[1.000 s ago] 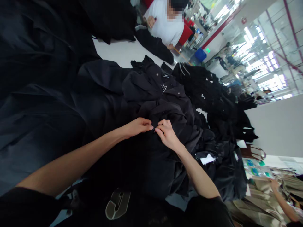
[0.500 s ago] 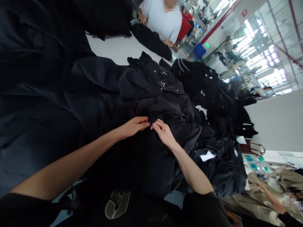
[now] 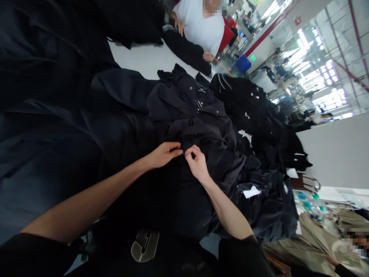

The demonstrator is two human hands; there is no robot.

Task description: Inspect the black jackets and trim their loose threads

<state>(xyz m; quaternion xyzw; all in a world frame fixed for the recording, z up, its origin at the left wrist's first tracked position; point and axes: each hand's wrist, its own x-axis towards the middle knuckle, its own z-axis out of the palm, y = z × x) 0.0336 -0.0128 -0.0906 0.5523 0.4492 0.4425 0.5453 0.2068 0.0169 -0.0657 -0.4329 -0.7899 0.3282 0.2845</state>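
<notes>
A dark jacket [image 3: 201, 127] lies spread in front of me, its collar with a small label [image 3: 199, 104] pointing away. My left hand [image 3: 167, 154] pinches the dark fabric at the middle of the view, thumb and fingers pressed together. Just beside it, my right hand [image 3: 196, 161] is closed in a pinch on the same fabric, thumb against index finger. The fingertips of both hands are a small gap apart, with a tiny light spot between them. What exactly that spot is cannot be made out.
More dark garments [image 3: 253, 111] are heaped at the right, one with a white tag [image 3: 251, 191]. Across the white table [image 3: 138, 59], a person in a white shirt [image 3: 198, 27] handles a rolled black cloth [image 3: 187, 50]. Beige fabric [image 3: 314, 238] lies at the lower right.
My right hand has turned slightly, its thumb and index finger now forming a rounder loop. My left hand has barely moved. The person opposite has shifted their hands on the black cloth.
</notes>
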